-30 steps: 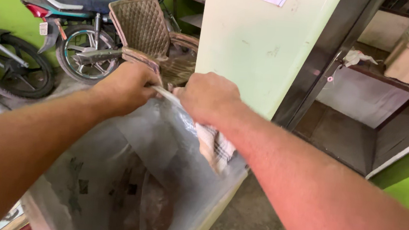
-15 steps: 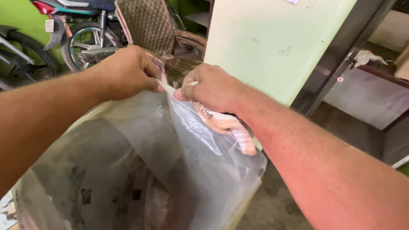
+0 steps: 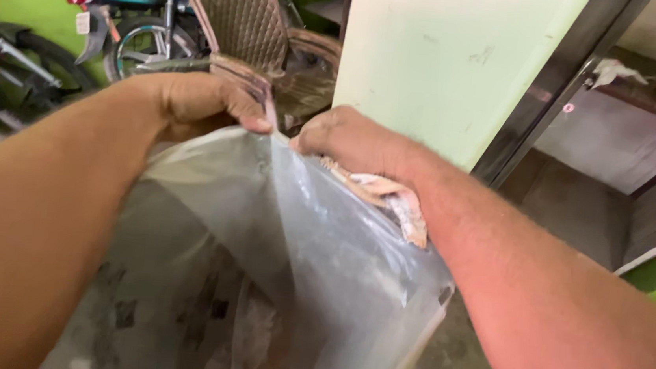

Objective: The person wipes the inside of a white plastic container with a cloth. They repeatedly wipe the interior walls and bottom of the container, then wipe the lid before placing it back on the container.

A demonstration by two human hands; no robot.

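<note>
in the middle of the frame both hands meet at the top edge of a large clear plastic bag [image 3: 288,276], which hangs from them and fills the lower centre. the left hand [image 3: 193,101] is closed, thumb and fingers pinching the bag's rim from the left; held that way, the film is drawn taut between the two grips. the right hand [image 3: 351,141] is closed too, gripping the rim just beside the left one and also clutching a pale checked cloth [image 3: 390,202], which trails along the wrist over the bag's outside. dark contents show dimly through the film near the bottom. behind, at upper left, a brown plastic chair [image 3: 246,39] stands before a parked motorcycle [image 3: 114,7]; a pale cabinet [image 3: 450,53] fills the upper centre.
</note>
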